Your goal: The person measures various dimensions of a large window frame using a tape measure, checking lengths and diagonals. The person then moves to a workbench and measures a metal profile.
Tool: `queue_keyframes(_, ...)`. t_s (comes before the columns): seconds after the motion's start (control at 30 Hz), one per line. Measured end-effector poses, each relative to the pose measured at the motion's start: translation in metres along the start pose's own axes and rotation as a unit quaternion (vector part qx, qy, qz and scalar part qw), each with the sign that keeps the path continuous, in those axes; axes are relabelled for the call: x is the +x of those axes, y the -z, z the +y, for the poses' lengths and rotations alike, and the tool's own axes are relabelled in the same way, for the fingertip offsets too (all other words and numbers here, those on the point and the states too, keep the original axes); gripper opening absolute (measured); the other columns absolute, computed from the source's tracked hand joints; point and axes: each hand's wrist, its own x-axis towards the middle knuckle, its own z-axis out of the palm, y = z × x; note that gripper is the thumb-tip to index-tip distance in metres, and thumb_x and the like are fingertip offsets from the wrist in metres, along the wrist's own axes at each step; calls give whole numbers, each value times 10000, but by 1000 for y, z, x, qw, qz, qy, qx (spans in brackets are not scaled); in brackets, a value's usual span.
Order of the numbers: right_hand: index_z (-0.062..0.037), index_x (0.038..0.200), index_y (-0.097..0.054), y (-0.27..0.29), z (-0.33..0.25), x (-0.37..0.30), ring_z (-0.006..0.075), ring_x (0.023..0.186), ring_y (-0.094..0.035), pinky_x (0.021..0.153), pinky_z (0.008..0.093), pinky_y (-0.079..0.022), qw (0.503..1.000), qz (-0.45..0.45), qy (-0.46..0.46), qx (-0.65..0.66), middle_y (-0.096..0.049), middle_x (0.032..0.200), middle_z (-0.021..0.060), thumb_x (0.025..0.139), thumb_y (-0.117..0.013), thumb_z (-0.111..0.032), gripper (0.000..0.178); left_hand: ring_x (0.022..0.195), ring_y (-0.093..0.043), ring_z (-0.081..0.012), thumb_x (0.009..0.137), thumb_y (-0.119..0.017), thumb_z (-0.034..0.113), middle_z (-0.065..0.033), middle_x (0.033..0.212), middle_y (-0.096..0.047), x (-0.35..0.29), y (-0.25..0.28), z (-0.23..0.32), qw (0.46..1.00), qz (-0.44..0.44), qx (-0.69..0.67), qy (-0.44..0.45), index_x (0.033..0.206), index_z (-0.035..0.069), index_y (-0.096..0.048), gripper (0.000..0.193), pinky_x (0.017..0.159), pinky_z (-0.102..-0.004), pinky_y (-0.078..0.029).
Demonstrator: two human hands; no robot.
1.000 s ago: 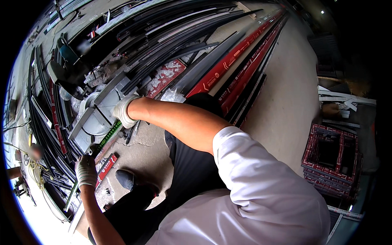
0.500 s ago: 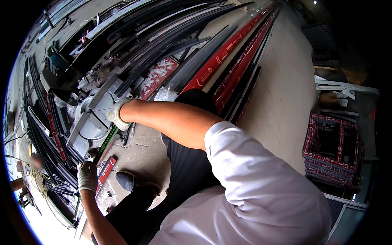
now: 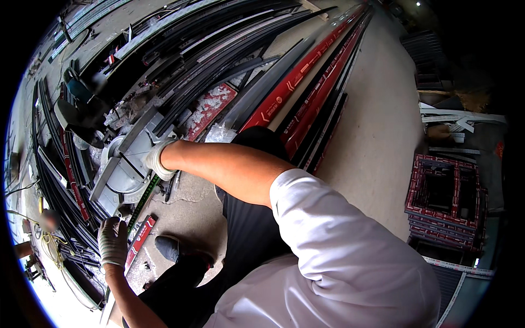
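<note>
My left hand (image 3: 113, 243), in a white knitted glove, is raised beside the lower end of a narrow strip (image 3: 143, 199) with green markings. Its fingers are apart and hold nothing that I can see. My right hand (image 3: 158, 158), also gloved, reaches across to the strip's upper end, at the edge of a silver saw table (image 3: 124, 177) with a round base and a straight metal fence (image 3: 106, 179). The fingers of that hand are mostly hidden behind its back, so their grip does not show. A short red-faced profile piece (image 3: 140, 240) lies just right of my left hand.
Long dark profiles (image 3: 219, 60) cover the floor beyond the saw. Red-wrapped lengths (image 3: 295, 82) run away ahead of me. Stacked red and black frames (image 3: 443, 191) stand at the right. Yellow cable (image 3: 52, 246) lies at the left, and my shoe (image 3: 167, 247) is near the short piece.
My left hand has come off the green-marked strip and shifted slightly left, its fingers spreading. My right hand has stayed nearly in place by the saw table.
</note>
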Motion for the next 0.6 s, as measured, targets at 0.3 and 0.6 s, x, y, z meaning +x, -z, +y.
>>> queue_keyframes(0.3,-61,1310,-713,47,-22,-57,327,1131,-727,967,409,-572,987,-68,115,-92,-760,1238,151,742,-826,-259,612,947,-664,-331,1000,-651,213,-190,1017,-663,-38,92,53,999,-42,2,15,1127,-14,-686,262,853,-402,-514)
queue_keyframes(0.6,-59,1140,-781,44,26,-19,362,1028,-744,903,443,-581,991,-40,64,-114,-775,1085,206,766,-753,-285,438,1006,-679,-151,1022,-711,177,-92,1103,-752,-53,100,10,983,-107,-94,112,1213,12,-708,252,931,-316,-548)
